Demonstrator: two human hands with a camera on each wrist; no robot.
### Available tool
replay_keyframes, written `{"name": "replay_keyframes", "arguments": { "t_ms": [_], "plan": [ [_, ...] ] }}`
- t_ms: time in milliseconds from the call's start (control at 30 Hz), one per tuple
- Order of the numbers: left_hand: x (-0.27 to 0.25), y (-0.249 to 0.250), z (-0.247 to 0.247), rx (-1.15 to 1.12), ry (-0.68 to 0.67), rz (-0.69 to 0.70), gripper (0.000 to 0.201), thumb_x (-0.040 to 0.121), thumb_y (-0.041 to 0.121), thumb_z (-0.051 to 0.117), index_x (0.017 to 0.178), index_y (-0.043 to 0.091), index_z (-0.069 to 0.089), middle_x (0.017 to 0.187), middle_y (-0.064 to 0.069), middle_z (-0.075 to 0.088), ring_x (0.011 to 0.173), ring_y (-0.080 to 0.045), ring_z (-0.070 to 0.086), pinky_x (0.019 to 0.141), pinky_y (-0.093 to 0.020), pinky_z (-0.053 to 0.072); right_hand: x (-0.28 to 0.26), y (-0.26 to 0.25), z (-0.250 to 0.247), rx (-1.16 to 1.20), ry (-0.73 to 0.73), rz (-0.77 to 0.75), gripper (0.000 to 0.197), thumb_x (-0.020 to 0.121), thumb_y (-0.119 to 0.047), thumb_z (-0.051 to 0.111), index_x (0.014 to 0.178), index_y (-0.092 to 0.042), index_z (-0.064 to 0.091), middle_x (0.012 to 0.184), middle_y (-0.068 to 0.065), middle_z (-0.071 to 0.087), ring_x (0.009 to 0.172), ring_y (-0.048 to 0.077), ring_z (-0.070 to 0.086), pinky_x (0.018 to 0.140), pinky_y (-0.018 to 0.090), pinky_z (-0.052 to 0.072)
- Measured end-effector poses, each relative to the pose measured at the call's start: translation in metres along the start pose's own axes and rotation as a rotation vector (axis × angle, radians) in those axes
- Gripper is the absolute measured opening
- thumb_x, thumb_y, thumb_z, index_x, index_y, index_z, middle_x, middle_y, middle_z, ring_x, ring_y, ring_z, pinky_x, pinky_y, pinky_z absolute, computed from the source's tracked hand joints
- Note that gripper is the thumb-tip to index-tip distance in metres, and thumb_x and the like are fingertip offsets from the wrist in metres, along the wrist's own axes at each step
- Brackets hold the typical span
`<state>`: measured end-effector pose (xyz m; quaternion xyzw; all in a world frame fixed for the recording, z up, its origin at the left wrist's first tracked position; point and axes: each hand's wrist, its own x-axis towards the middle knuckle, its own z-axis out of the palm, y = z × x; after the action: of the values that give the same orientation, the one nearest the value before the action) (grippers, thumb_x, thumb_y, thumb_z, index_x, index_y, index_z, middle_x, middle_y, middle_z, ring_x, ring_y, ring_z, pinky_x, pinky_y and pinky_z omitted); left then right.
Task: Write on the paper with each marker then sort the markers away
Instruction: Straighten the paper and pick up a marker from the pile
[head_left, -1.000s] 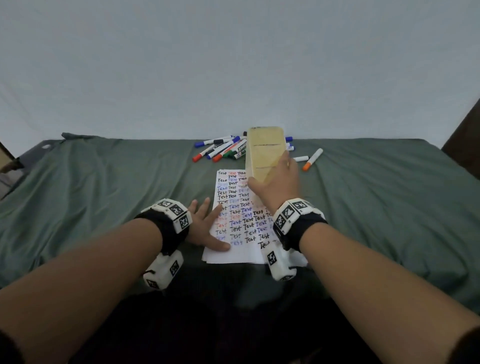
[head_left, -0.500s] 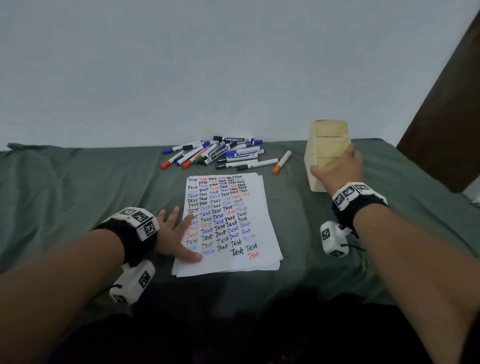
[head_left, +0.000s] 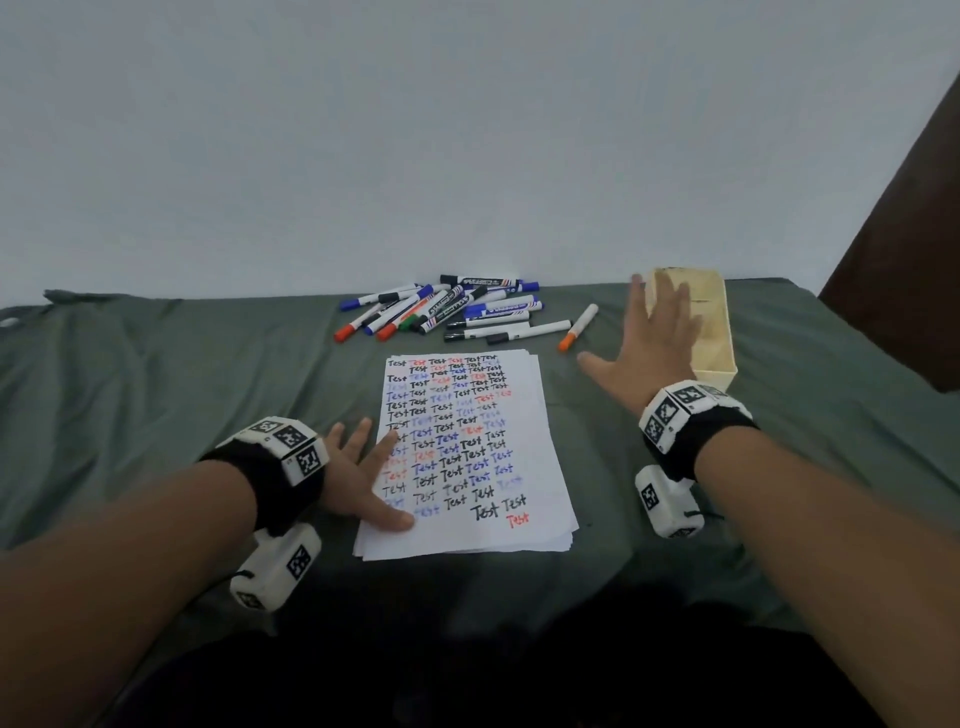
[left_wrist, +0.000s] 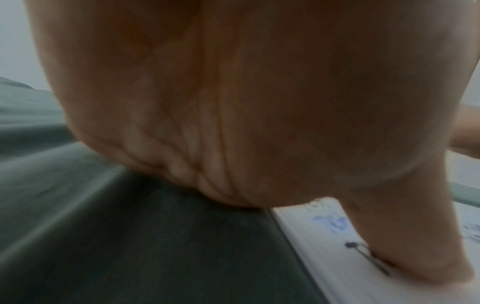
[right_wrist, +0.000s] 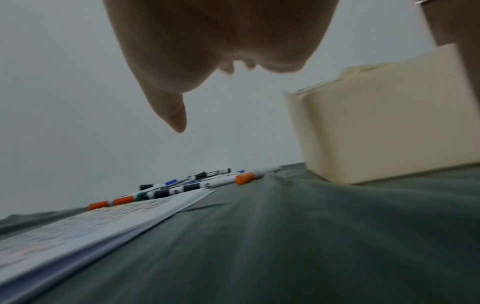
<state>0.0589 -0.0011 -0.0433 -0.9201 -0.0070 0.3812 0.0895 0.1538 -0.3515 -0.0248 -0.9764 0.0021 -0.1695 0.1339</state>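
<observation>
Green cloth (head_left: 156, 395), wrinkled, covers the whole work surface. Paper stack (head_left: 467, 535), white sheets slightly fanned, lies centre; top sheet filled with rows of handwritten "Test" in black, blue and red. Cream rectangular box (head_left: 719, 332), open top, smooth plastic-looking walls, stands right of the paper, well apart from it. Right hand (head_left: 652, 353) hovers with fingers spread straight, holding nothing, in front of the box's left wall; contact can't be told. Left hand (head_left: 363, 478) lies flat, fingers straight and splayed, thumb and index finger pressing the paper's left edge. Marker pile (head_left: 441, 312) sits beyond the paper: white barrels, blue, black, red and green caps, barrel print unreadable. One orange-capped marker (head_left: 578, 328) lies alone between pile and box.
</observation>
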Motion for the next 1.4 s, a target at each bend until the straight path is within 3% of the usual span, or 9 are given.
{"name": "replay_keyframes", "arguments": {
  "t_ms": [133,233,333,500,733,933,1033,1233,1400],
  "plan": [
    [-0.003,-0.001,-0.012,0.019,-0.018,0.025,0.138,0.046,0.107,0.036,0.153,0.041,-0.022,0.164,-0.001,-0.027,0.153,-0.032,-0.015,0.121,-0.054,-0.006,0.004,-0.026,0.013,-0.042,-0.339,-0.254,0.102,0.089,-0.062,0.06,0.162,-0.019,0.003,0.169,0.006,-0.01,0.154,0.032,-0.016,0.125,0.054,0.002],
    [-0.007,-0.005,-0.035,-0.028,-0.004,0.095,0.145,0.035,0.109,0.031,0.158,0.039,0.002,0.168,-0.002,-0.001,0.154,-0.029,0.009,0.123,-0.054,0.012,0.007,-0.031,0.027,-0.122,-0.544,-0.286,0.1,0.091,-0.069,0.054,0.162,-0.016,0.007,0.17,0.006,-0.005,0.155,0.031,-0.009,0.123,0.055,0.011],
    [-0.008,-0.005,-0.063,-0.029,0.036,0.142,0.123,0.054,0.101,0.036,0.154,0.029,0.03,0.16,-0.002,0.033,0.142,-0.023,0.038,0.117,-0.047,0.032,0.007,-0.025,0.041,-0.169,-0.663,-0.224,0.099,0.09,-0.076,0.043,0.162,-0.019,0.005,0.17,0.005,-0.006,0.155,0.033,-0.007,0.123,0.057,0.013],
    [0.002,0.011,-0.11,0.117,0.22,0.094,0.08,0.09,0.077,0.036,0.139,0.016,0.055,0.137,-0.002,0.059,0.122,-0.019,0.056,0.103,-0.036,0.044,0.007,-0.019,0.054,-0.22,-0.762,-0.16,0.103,0.087,-0.084,0.036,0.162,-0.023,0.001,0.17,0.004,-0.008,0.156,0.032,-0.005,0.122,0.058,0.009],
    [0.039,0.058,-0.15,0.113,0.412,0.193,0.037,0.102,0.05,0.046,0.115,0.018,0.059,0.116,0.003,0.061,0.097,-0.016,0.057,0.068,-0.021,0.039,0.004,-0.019,0.055,-0.206,-0.773,-0.155,0.107,0.085,-0.084,0.039,0.162,-0.023,-0.002,0.17,0.003,-0.011,0.156,0.03,-0.005,0.123,0.058,0.009],
    [0.083,0.096,-0.173,0.066,0.56,0.295,0.032,0.1,0.044,0.048,0.11,0.015,0.06,0.112,0.0,0.061,0.098,-0.018,0.059,0.086,-0.033,0.05,0.004,-0.021,0.052,-0.192,-0.786,-0.151,0.106,0.086,-0.083,0.041,0.162,-0.022,-0.002,0.17,0.003,-0.011,0.156,0.029,-0.007,0.123,0.059,0.008],
    [0.099,0.106,-0.179,0.098,0.607,0.299,0.026,0.1,0.044,0.046,0.091,0.02,0.048,0.096,0.0,0.052,0.088,-0.019,0.052,0.08,-0.035,0.047,0.004,-0.022,0.051,-0.184,-0.791,-0.146,0.106,0.086,-0.082,0.042,0.162,-0.022,-0.002,0.17,0.003,-0.012,0.156,0.029,-0.008,0.123,0.058,0.006],
    [0.111,0.115,-0.18,0.084,0.639,0.312,0.024,0.098,0.036,0.051,0.083,0.017,0.051,0.091,-0.003,0.054,0.081,-0.022,0.054,0.072,-0.034,0.047,0.004,-0.023,0.048,-0.17,-0.818,-0.135,0.107,0.087,-0.081,0.042,0.162,-0.022,-0.004,0.169,0.003,-0.016,0.156,0.029,-0.011,0.123,0.059,0.004],
    [0.106,0.118,-0.181,0.025,0.61,0.301,0.023,0.101,0.016,0.051,0.121,0.01,0.059,0.115,-0.008,0.063,0.105,-0.025,0.063,0.091,-0.037,0.053,0.004,-0.025,0.048,-0.167,-0.82,-0.135,0.107,0.087,-0.081,0.042,0.162,-0.022,-0.005,0.169,0.003,-0.016,0.156,0.029,-0.011,0.123,0.059,0.004]
  ]
}}
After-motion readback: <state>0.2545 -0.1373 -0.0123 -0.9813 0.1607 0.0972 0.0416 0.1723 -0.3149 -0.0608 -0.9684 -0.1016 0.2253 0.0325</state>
